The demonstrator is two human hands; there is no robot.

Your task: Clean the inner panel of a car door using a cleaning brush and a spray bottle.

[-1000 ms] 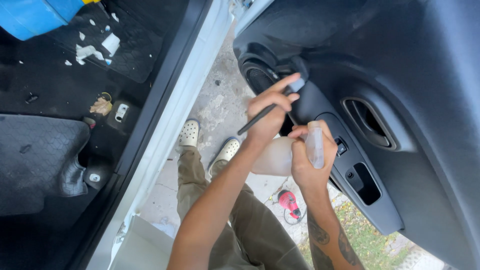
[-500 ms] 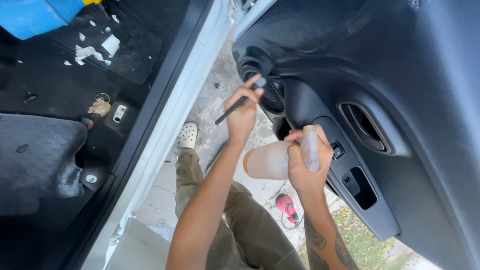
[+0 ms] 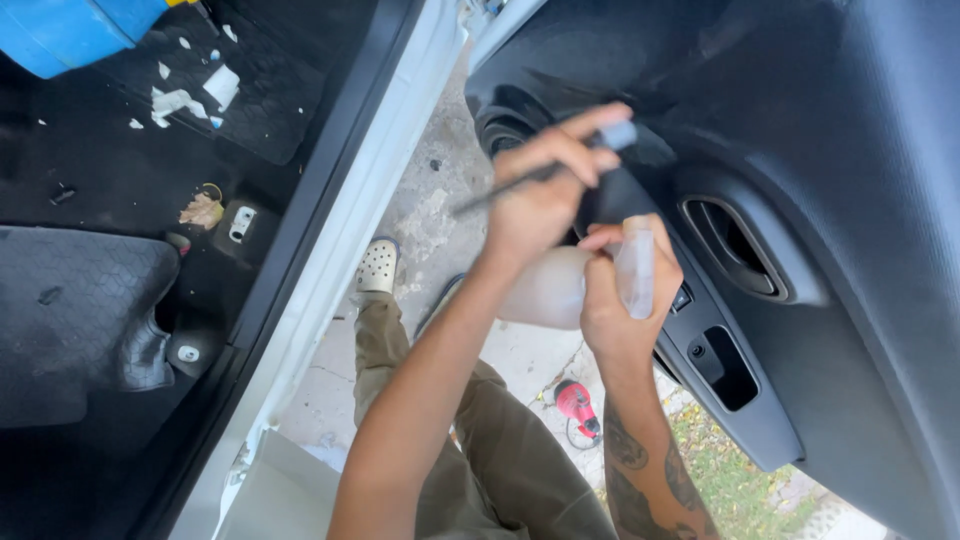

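**A:** What can't you make out?

**B:** Nearest the camera, both forearms are cut off at the bottom edge. The brush (image 3: 545,172) is blurred, so its bristles are hard to tell; only a thin dark handle and a pale end near the fingertips show. The nozzle end of the spray bottle (image 3: 560,285) is partly hidden behind fingers, and the lower part of the speaker recess (image 3: 505,125) sits behind the left hand.

**A:** And the setting?

**B:** A person stands in the gap of an open car door, in olive trousers (image 3: 500,460) and a pale perforated clog (image 3: 378,265), on cracked concrete (image 3: 430,200). A small red tool (image 3: 577,403) lies on the ground by the legs, with grass just beyond. The dark door panel (image 3: 850,200) fills the right side, with its pull handle recess (image 3: 735,250) and switch pocket (image 3: 725,365). On the left is the car floor: a black mat (image 3: 80,310), scraps of white paper (image 3: 190,95), and a blue object (image 3: 70,30) cut off at the top corner.

**A:** The hands?

**B:** The right hand (image 3: 625,300) is wrapped around the neck of the translucent spray bottle, held against the panel below the brush. The left hand (image 3: 545,195) pinches the brush between thumb and fingers, its pale end at the panel beside the speaker recess.
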